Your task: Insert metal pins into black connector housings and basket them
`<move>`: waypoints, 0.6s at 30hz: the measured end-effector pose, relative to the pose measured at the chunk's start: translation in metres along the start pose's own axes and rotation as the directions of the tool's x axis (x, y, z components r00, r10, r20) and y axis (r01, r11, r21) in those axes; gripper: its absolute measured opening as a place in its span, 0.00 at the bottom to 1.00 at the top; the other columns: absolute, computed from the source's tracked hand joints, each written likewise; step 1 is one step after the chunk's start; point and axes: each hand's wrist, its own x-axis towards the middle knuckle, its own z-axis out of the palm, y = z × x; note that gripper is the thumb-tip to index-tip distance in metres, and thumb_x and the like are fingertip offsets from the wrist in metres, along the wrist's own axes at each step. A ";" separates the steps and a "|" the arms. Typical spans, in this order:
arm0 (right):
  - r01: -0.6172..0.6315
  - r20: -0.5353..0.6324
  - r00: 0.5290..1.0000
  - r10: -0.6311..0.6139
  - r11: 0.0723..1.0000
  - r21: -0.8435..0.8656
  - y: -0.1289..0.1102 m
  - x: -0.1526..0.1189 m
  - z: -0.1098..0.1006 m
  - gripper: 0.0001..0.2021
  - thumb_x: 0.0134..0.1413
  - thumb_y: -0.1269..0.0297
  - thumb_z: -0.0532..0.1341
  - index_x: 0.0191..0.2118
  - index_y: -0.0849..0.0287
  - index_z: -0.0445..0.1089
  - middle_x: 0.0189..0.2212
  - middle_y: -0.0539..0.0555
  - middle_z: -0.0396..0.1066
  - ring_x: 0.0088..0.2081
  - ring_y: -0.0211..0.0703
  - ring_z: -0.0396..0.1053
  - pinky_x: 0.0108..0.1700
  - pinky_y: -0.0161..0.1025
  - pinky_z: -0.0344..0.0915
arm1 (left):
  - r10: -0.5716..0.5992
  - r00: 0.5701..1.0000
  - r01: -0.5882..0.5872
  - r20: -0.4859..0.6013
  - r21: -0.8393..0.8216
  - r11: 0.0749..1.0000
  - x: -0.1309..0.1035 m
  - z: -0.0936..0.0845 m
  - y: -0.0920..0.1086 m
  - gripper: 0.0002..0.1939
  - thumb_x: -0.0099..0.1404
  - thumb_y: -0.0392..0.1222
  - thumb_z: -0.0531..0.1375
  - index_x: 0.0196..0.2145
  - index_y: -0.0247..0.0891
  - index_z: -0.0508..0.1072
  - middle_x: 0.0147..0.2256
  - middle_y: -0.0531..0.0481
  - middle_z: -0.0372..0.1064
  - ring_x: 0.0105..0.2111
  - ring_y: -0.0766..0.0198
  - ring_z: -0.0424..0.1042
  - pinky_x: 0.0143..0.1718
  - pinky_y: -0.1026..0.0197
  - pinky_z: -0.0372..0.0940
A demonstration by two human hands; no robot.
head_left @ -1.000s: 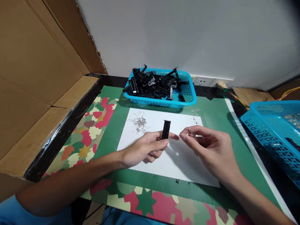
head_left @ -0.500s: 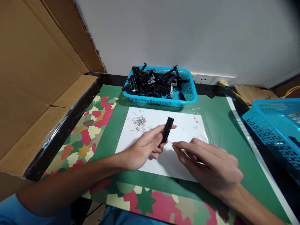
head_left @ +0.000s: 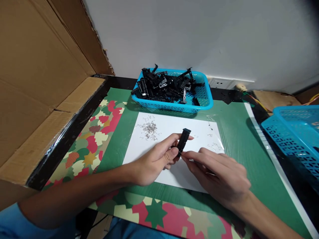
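My left hand (head_left: 157, 159) grips a narrow black plastic part (head_left: 183, 140) between thumb and fingers, its top end tilted to the right. The thumb and forefinger of my right hand (head_left: 219, 176) are pinched together at the lower end of that part; whatever they hold is too small to make out. Both hands are over a white sheet of paper (head_left: 147, 159). A pile of tiny thin bent wires (head_left: 150, 128) lies on the sheet's upper left, and a few more wires (head_left: 215, 145) are scattered near its right edge.
Behind the paper, a blue basket (head_left: 174, 107) holds many black parts (head_left: 171, 84). Another blue basket (head_left: 294, 132) stands at the right. Cardboard (head_left: 37, 66) walls the left side. Wall sockets (head_left: 220, 83) and a plug (head_left: 240, 87) with wires are at the back.
My right fingertips have moved left and now meet the lower end of the black part. My left hand has turned the part slightly, and its top end looks different. The whole view has shifted a little.
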 end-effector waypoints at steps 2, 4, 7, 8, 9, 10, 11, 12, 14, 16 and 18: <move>-0.004 0.000 1.000 0.004 1.000 0.012 0.000 0.000 0.000 0.10 0.69 0.78 0.63 0.50 0.57 0.73 0.25 0.44 0.67 0.21 0.32 0.60 0.27 0.36 0.56 | 0.002 1.000 -0.002 0.008 0.007 1.000 -0.001 0.000 0.001 0.26 0.80 0.58 0.54 0.69 0.48 0.63 0.38 0.52 0.54 0.31 0.65 0.53 0.32 0.64 0.53; -0.007 0.017 1.000 0.007 0.999 0.037 0.001 0.000 0.000 0.11 0.69 0.79 0.62 0.50 0.58 0.74 0.25 0.45 0.67 0.22 0.32 0.61 0.27 0.36 0.56 | -0.007 1.000 0.007 0.016 0.012 1.000 -0.001 0.000 0.003 0.26 0.80 0.58 0.53 0.70 0.48 0.63 0.37 0.53 0.54 0.32 0.65 0.53 0.32 0.64 0.53; -0.002 0.030 1.000 0.000 0.999 0.052 0.005 -0.001 -0.001 0.12 0.70 0.78 0.61 0.51 0.58 0.76 0.26 0.46 0.66 0.22 0.33 0.61 0.26 0.37 0.55 | -0.037 0.999 0.037 0.020 0.008 0.999 -0.002 0.000 0.004 0.28 0.79 0.59 0.53 0.71 0.48 0.62 0.36 0.53 0.53 0.32 0.64 0.52 0.32 0.64 0.52; 0.005 0.034 0.999 -0.007 0.999 0.044 0.007 -0.001 -0.001 0.13 0.70 0.78 0.60 0.52 0.57 0.76 0.26 0.46 0.66 0.22 0.33 0.61 0.25 0.37 0.54 | -0.052 0.998 0.052 0.021 -0.003 0.999 -0.001 -0.001 0.004 0.29 0.79 0.59 0.53 0.71 0.47 0.62 0.36 0.53 0.53 0.32 0.64 0.52 0.31 0.64 0.52; 0.021 0.038 0.999 -0.022 0.999 0.034 0.009 -0.002 -0.002 0.14 0.71 0.77 0.59 0.53 0.56 0.77 0.26 0.46 0.67 0.22 0.33 0.61 0.25 0.37 0.54 | -0.067 0.997 0.068 0.024 -0.021 0.997 -0.001 -0.001 0.004 0.30 0.79 0.60 0.53 0.72 0.46 0.62 0.35 0.53 0.53 0.31 0.64 0.52 0.30 0.64 0.51; 0.035 0.039 0.999 -0.036 0.999 0.022 0.011 -0.002 -0.002 0.15 0.71 0.76 0.60 0.55 0.55 0.77 0.26 0.46 0.67 0.22 0.33 0.61 0.25 0.37 0.54 | -0.082 0.996 0.083 0.029 -0.046 0.995 -0.001 -0.002 0.004 0.30 0.80 0.59 0.53 0.72 0.45 0.62 0.34 0.53 0.52 0.31 0.65 0.52 0.30 0.65 0.50; 0.048 0.044 0.998 -0.048 0.999 0.010 0.013 -0.003 -0.003 0.16 0.71 0.75 0.60 0.58 0.54 0.76 0.26 0.46 0.67 0.22 0.33 0.61 0.25 0.37 0.55 | -0.097 0.995 0.099 0.038 -0.076 0.992 0.000 -0.004 0.005 0.30 0.80 0.59 0.53 0.72 0.44 0.62 0.34 0.54 0.52 0.30 0.65 0.51 0.29 0.65 0.49; 0.054 0.049 0.997 -0.054 0.999 -0.002 0.015 -0.003 -0.003 0.18 0.71 0.74 0.61 0.61 0.53 0.75 0.25 0.45 0.68 0.21 0.33 0.61 0.25 0.36 0.55 | -0.108 0.993 0.113 0.050 -0.107 0.988 0.000 -0.005 0.005 0.30 0.80 0.58 0.53 0.72 0.43 0.63 0.33 0.55 0.50 0.29 0.66 0.50 0.28 0.65 0.47; 0.055 0.048 0.997 -0.054 0.998 -0.023 0.018 -0.003 -0.004 0.21 0.71 0.73 0.62 0.65 0.51 0.72 0.25 0.44 0.68 0.21 0.33 0.62 0.25 0.36 0.56 | -0.132 0.987 0.146 0.093 -0.161 0.976 0.001 -0.008 0.006 0.29 0.80 0.58 0.53 0.70 0.41 0.65 0.32 0.56 0.47 0.27 0.68 0.46 0.27 0.65 0.43; 0.054 0.035 0.998 -0.053 0.997 -0.047 0.020 -0.003 -0.006 0.23 0.70 0.75 0.62 0.66 0.50 0.71 0.24 0.44 0.69 0.21 0.34 0.62 0.25 0.37 0.55 | -0.162 0.975 0.188 0.150 -0.177 0.966 0.002 -0.011 0.007 0.29 0.80 0.59 0.53 0.68 0.39 0.67 0.32 0.57 0.46 0.25 0.70 0.43 0.25 0.65 0.39; 0.074 0.013 0.997 -0.074 0.995 -0.067 0.022 -0.004 -0.008 0.22 0.69 0.77 0.62 0.63 0.49 0.74 0.25 0.45 0.69 0.22 0.35 0.64 0.25 0.38 0.56 | -0.184 0.965 0.214 0.188 -0.156 0.964 0.002 -0.011 0.007 0.29 0.80 0.60 0.53 0.66 0.38 0.69 0.31 0.57 0.49 0.24 0.71 0.43 0.24 0.65 0.39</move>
